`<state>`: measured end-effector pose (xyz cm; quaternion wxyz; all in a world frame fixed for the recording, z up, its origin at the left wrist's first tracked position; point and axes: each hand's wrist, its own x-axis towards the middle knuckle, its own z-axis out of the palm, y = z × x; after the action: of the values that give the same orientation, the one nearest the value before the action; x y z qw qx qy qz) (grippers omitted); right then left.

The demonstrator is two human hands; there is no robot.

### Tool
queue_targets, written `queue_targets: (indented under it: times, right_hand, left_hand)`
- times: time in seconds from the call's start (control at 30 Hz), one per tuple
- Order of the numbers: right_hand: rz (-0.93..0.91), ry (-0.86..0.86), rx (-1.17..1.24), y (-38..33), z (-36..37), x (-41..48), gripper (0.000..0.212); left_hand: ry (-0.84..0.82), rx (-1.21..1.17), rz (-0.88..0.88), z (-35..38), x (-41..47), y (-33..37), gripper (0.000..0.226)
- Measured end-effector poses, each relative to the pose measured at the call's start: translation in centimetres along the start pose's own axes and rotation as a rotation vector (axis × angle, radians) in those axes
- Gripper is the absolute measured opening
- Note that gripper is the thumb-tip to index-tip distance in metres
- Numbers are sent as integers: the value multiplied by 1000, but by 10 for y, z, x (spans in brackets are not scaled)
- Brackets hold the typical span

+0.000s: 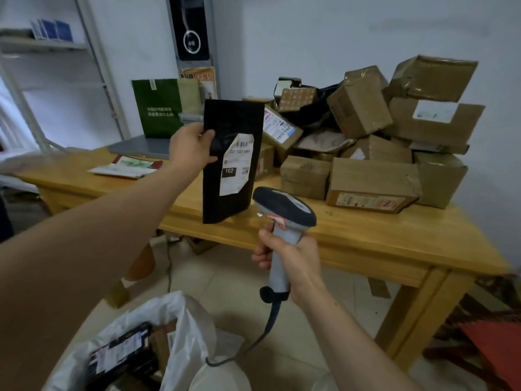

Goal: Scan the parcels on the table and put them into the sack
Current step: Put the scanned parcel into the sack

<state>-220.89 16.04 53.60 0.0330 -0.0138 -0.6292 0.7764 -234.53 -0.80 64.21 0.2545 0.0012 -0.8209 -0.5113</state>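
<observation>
The left hand (189,148) pinches the black parcel (229,162) by its left edge, upright above the table's (366,235) front edge, long axis vertical, label facing the person. The right hand (290,258) grips the scanner (283,218) just below it, head aimed up. Cardboard boxes (372,179) crowd the right end; the sack (158,342) gapes open on the floor in front.

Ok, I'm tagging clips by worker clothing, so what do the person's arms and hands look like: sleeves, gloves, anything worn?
Both arms are bare as far as the frame shows: no sleeve covers the left forearm or the right forearm. The left hand and right hand wear no gloves, and no watch, band or ring is visible.
</observation>
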Motion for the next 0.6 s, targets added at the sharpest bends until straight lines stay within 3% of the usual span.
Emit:
queue_targets:
  times: [0.33, 0.43, 0.6]
  right_hand:
    - [-5, -123, -13, -5, 23, -11, 4]
    - [8, -130, 15, -7, 28, -11, 4]
    - [28, -131, 101, -13, 36, -11, 6]
  left_hand:
    - [29, -45, -44, -47, -6, 3, 10]
    - [31, -26, -44, -55, -8, 3, 22]
    - [16, 72, -46, -66, -11, 3, 22]
